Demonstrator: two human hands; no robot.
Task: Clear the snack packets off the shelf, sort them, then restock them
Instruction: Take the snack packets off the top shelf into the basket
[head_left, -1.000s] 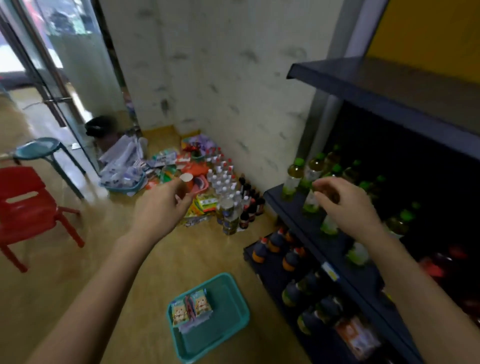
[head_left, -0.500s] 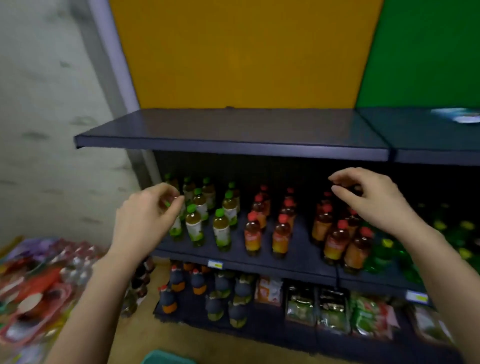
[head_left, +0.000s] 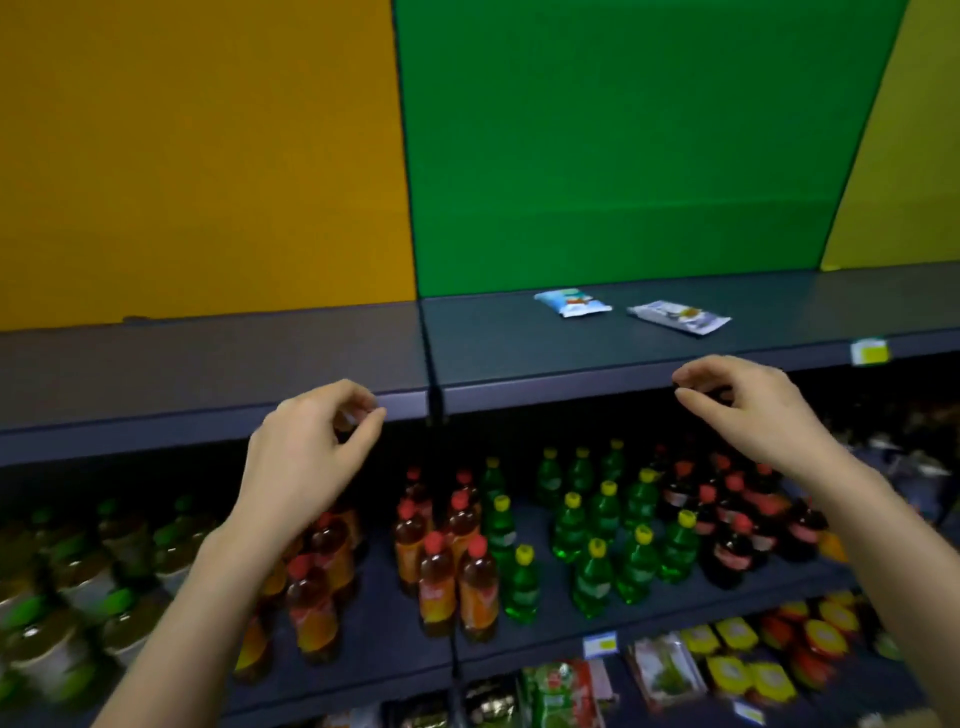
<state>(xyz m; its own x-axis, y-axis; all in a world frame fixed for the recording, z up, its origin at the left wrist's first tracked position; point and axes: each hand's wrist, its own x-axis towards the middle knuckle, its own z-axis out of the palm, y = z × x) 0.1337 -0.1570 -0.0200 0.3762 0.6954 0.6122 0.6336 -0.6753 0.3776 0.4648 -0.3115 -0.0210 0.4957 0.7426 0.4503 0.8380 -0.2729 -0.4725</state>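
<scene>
The left hand (head_left: 311, 452) and right hand (head_left: 743, 410) hang in front of the top shelf (head_left: 260, 364), raised to about the level of its front lip. Both have loosely curled fingers, thumb near forefinger, and neither holds anything that I can see.

Two snack packs lie flat on that shelf, under the green panel (head_left: 623, 156) and well back from the lip. The blue packet (head_left: 571, 302) is the left one, and the silver packet (head_left: 678, 316) sits just beside it on the right, apart from it. Each lies with its long axis roughly along the shelf, left to right. The silver one is skewed so its right end comes a little nearer the front.

Both packs lie up and forward of the hands, past the shelf edge. The right hand is plainly the nearer: the silver packet is almost straight beyond its fingertips, and the blue packet is slightly to its left. The left hand is off to the side, in front of the bare orange-backed bay.

A reach over the lip with the right hand looks like the natural next move, taking a pack across its short width. The bottles (head_left: 597, 525) on the shelf below sit under both wrists.
</scene>
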